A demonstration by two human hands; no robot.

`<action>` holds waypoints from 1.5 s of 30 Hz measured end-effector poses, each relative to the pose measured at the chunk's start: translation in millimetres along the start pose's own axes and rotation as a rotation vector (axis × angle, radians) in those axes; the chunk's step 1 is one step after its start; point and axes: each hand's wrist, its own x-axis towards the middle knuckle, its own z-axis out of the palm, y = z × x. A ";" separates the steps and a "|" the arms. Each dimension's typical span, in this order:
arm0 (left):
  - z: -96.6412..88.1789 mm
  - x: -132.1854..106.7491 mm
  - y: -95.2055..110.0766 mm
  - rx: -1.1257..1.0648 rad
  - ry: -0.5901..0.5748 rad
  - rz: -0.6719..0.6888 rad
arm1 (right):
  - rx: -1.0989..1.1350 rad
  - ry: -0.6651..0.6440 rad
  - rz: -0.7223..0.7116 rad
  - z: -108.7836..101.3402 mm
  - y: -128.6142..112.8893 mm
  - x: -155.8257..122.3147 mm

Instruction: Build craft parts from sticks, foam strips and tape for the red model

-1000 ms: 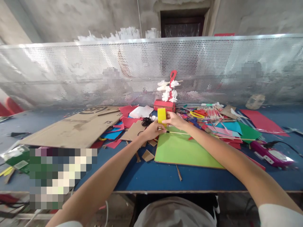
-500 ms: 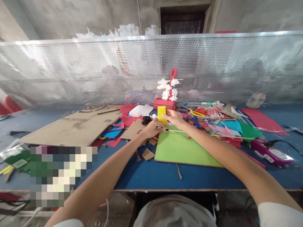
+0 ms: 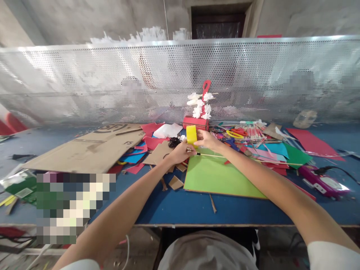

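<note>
My left hand (image 3: 180, 152) is closed, pinching the end of a thin wooden stick (image 3: 212, 155) that lies across the far edge of a green board (image 3: 216, 178). My right hand (image 3: 206, 139) grips a yellow paper piece (image 3: 191, 135), held upright just above the stick's end. The two hands touch each other at the fingertips. Behind them stands a red paper model with white paper flowers (image 3: 199, 108).
A large cardboard sheet (image 3: 87, 148) lies at the left. Coloured paper scraps (image 3: 270, 150), scissors (image 3: 234, 134) and sticks crowd the right. A purple glue gun (image 3: 320, 180) rests at the right edge. A perforated metal screen (image 3: 112, 82) walls off the back of the blue table (image 3: 180, 208).
Both hands have stayed together over the stick and shifted slightly away from me. The yellow piece rose a little with the right hand.
</note>
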 end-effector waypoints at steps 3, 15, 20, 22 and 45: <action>-0.6 -0.8 1.4 0.025 -0.032 0.013 | 0.031 0.090 0.105 -1.5 0.5 0.9; 1.0 -0.1 6.0 0.001 0.000 0.056 | 0.123 0.119 0.083 2.6 -1.3 5.6; -2.2 -1.1 5.9 0.004 0.008 0.051 | 0.131 0.144 0.120 7.2 0.7 1.8; -1.2 -1.2 6.0 0.014 -0.013 0.056 | 0.106 0.175 0.151 7.3 0.8 1.0; -0.4 1.6 -3.6 0.020 0.029 0.046 | 0.076 0.172 0.041 9.8 1.0 1.7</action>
